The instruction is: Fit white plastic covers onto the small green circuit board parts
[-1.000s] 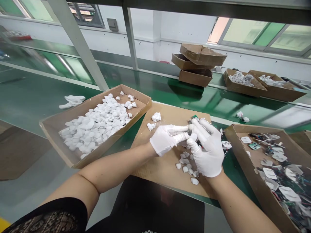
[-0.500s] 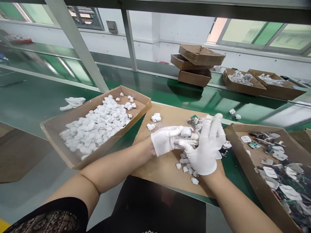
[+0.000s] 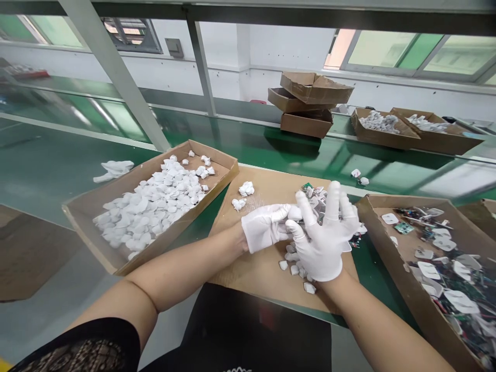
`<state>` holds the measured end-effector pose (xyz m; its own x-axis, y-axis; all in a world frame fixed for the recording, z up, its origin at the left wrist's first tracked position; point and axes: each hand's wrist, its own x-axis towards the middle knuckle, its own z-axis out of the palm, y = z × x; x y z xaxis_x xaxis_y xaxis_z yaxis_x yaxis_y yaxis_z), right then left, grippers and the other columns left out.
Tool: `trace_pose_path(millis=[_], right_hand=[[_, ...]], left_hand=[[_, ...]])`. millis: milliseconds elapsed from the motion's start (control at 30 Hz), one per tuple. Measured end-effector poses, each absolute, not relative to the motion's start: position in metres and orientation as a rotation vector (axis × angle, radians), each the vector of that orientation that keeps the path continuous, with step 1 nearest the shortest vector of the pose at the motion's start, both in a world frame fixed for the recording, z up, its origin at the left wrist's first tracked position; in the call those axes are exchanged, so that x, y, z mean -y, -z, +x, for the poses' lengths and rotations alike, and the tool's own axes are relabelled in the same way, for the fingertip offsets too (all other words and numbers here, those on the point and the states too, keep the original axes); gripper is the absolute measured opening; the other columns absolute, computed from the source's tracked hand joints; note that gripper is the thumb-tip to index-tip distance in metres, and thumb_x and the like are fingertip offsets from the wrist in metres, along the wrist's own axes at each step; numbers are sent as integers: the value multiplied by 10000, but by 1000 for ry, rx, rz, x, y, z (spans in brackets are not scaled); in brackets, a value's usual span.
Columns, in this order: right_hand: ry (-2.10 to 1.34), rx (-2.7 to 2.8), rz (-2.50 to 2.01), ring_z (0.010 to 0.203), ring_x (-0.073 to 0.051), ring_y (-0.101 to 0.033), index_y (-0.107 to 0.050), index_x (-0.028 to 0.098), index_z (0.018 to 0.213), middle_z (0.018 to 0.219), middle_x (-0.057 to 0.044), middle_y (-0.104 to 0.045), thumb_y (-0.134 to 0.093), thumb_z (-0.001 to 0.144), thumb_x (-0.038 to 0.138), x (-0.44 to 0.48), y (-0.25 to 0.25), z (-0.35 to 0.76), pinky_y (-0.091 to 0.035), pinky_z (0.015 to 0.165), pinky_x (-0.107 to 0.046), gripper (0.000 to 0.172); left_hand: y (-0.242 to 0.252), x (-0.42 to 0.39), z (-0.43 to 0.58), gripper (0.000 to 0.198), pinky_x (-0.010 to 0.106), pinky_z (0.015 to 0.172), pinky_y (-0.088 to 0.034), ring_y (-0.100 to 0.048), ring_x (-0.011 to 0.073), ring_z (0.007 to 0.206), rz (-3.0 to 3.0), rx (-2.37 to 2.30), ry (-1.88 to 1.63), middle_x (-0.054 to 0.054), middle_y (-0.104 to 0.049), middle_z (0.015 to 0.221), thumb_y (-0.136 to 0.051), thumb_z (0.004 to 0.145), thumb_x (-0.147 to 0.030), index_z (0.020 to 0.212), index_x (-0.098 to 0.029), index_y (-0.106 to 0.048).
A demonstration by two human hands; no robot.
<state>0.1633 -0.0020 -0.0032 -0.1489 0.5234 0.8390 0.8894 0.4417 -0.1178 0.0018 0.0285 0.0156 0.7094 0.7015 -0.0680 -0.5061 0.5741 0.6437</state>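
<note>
Right now both white-gloved hands are meeting over the flat brown cardboard sheet [image 3: 263, 268] lying near the front edge of the green tabletop [image 3: 46, 165]. The left hand [image 3: 265, 227] is curling closed around a small white plastic plug housing [image 3: 295, 212], pinching it between thumb and fingers, while the right hand [image 3: 323, 237] is spreading open, fingers fanned upward, its palm pressing against the end of that housing.

Judging from how things are lying, the work looks well under way but far from over. The shallow cardboard tray of white plastic shells [image 3: 151, 201] toward the left edge is sitting more than half covered, and a small scatter of loose white caps [image 3: 296, 266] is lying on the sheet just beneath the right hand. The cardboard tray of mixed white plug faces and green circuit boards [image 3: 437, 258] toward the right edge is holding plenty more, and a little heap of the same parts [image 3: 315, 195] is waiting just behind the hands.

Farther back, a stack of empty cardboard trays [image 3: 310, 106] and two filled trays [image 3: 411, 129] are resting along the far edge, with a crumpled white cloth [image 3: 112, 169] lying at the far left. Grey metal frame posts [image 3: 112, 67] are rising over the tabletop, and green-tinted windows [image 3: 418, 51] are lining the white wall behind.
</note>
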Motion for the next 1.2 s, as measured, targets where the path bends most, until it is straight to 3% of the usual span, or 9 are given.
trace_pose_path(millis=[167, 333, 567, 700, 800, 867, 933, 1067, 1200], right_hand=[[452, 1780, -1155, 1395, -417, -379, -630, 367, 1372, 1657, -7, -269, -646, 918, 506, 1, -6, 167, -349, 1109, -616, 475], [593, 1870, -1130, 1332, -400, -463, -614, 405, 1372, 1611, -10, -373, -708, 869, 477, -3, -1, 169, -386, 1061, -596, 517], [214, 1714, -1380, 1342, -403, -478, -565, 192, 1440, 1560, -188, -423, -599, 905, 637, -34, 8, 187, -386, 1082, -620, 697], [96, 1611, -1419, 1289, -378, -556, -662, 154, 1335, 1461, -194, -542, -622, 920, 510, -52, 6, 204, -413, 1090, -590, 548], [68, 1587, -1368, 1256, -346, -594, -701, 145, 1281, 1393, -185, -606, -635, 917, 446, -57, 5, 209, -433, 1099, -538, 477], [64, 1586, -1322, 1256, -325, -594, -697, 162, 1294, 1393, -163, -612, -636, 916, 421, -54, 3, 208, -425, 1112, -516, 463], [-27, 1545, -1293, 1253, -308, -592, -677, 201, 1329, 1379, -128, -630, -645, 906, 420, -49, 1, 204, -419, 1115, -506, 478], [-732, 1271, -1290, 904, -226, -698, -661, 264, 1350, 1130, -78, -750, -629, 896, 522, -36, 0, 196, -572, 807, -387, 523], [-1236, 1068, -1165, 574, -137, -583, -635, 224, 1377, 930, -74, -758, -688, 814, 614, -36, 3, 192, -402, 425, -230, 687]], left_hand=[[-20, -30, -6, 274, 288, 781, -513, -545, 112, 694, 530, -265, -657, 35, -590, 808, -734, 830, -398, 868, -128, -705], [-23, -28, 0, 344, 257, 737, -481, -572, 101, 698, 775, -497, -776, 8, -612, 757, -876, 707, -390, 814, -130, -676], [-7, -57, -13, 376, 334, 1002, -464, -642, 222, 1143, 871, -720, -1041, 124, -675, 1243, -809, 783, -378, 1083, -175, -710], [-14, -71, -31, 299, 270, 829, -471, -638, 153, 894, 1242, -1105, -1128, 105, -703, 1083, -723, 831, -415, 965, -148, -713], [-27, -95, -33, 370, 292, 719, -446, -555, 126, 662, 1442, -1387, -1054, 63, -704, 888, -755, 782, -346, 1095, -161, -686], [-34, -124, -28, 503, 310, 754, -449, -566, 142, 682, 1473, -1501, -1027, 51, -710, 885, -800, 736, -295, 1198, -171, -644], [-37, -160, -18, 430, 320, 854, -440, -604, 174, 814, 1493, -1600, -1023, 63, -717, 912, -842, 675, -219, 1067, -156, -676], [-34, -223, 6, 165, 363, 1007, -375, -604, 233, 1013, 1457, -1704, -970, 73, -711, 836, -791, 678, -101, 703, -146, -634], [-25, -250, 15, 272, 391, 1149, -228, -523, 262, 1213, 1406, -1663, -930, 98, -711, 873, -735, 708, -57, 562, -143, -522]])
